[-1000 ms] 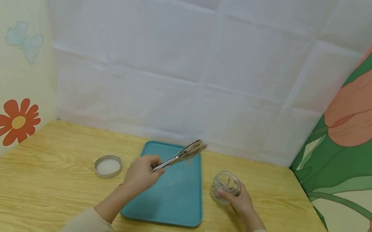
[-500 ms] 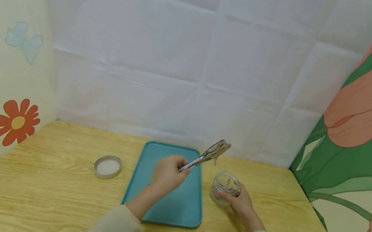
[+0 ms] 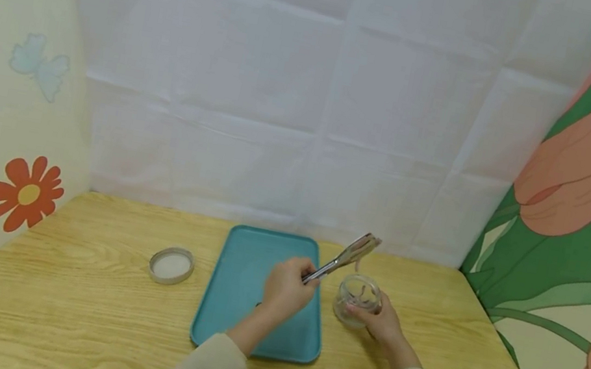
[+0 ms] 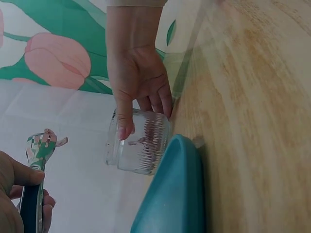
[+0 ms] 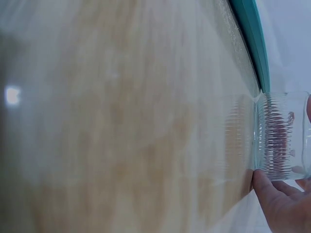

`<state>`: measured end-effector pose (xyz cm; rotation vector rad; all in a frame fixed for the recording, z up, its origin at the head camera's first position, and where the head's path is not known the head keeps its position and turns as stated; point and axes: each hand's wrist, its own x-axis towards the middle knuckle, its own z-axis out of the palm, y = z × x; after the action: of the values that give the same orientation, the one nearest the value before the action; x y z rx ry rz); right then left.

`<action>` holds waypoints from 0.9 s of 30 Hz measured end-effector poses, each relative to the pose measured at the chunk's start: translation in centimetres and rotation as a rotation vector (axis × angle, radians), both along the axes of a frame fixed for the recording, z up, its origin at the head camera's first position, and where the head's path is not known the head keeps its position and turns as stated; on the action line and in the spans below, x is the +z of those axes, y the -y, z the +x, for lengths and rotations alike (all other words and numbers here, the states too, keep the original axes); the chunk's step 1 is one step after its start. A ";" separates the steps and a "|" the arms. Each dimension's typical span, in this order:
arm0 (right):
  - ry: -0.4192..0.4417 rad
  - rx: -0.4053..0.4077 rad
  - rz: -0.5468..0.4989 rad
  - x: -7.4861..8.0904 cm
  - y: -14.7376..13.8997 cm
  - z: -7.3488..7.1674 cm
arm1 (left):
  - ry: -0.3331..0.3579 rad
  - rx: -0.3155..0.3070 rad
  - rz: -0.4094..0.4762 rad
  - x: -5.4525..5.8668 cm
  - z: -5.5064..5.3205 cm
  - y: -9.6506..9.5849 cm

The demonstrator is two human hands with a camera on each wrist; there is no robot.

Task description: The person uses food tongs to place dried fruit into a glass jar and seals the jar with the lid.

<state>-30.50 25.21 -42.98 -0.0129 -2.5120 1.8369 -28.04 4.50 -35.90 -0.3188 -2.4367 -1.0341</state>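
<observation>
My left hand grips metal tongs above the right part of the blue tray. The tongs' ends lean over toward a clear glass jar, and a thin pinkish strip dangles from them. In the left wrist view the same strip sticks out sideways from the tongs. My right hand holds the jar on the table, thumb on the near side and fingers behind. Reddish-brown bits show through the jar's ribbed lower wall; what they are I cannot tell.
A round lid with a pale inside lies on the wooden table, left of the tray. A white cloth hangs behind the table. Flower-printed panels stand at both sides.
My left hand has carried the tongs and the hanging strip rightward from over the tray, bringing the tips above the jar's far rim. My right hand and the jar stay in place.
</observation>
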 end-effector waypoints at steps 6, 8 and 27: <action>-0.002 0.000 0.015 0.0 0.0 0.1 | 0.048 0.016 0.000 -0.7 -0.1 -0.6; -0.003 0.009 0.022 -0.2 -0.1 0.0 | 0.065 0.014 -0.007 -0.9 0.0 -0.7; 0.014 0.021 0.018 1.0 0.4 1.0 | 0.083 0.008 -0.059 -2.8 0.3 -1.2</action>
<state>-29.53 24.83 -41.94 0.0018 -2.5478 1.8277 -27.77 5.69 -38.71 -0.2907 -2.5441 -0.9911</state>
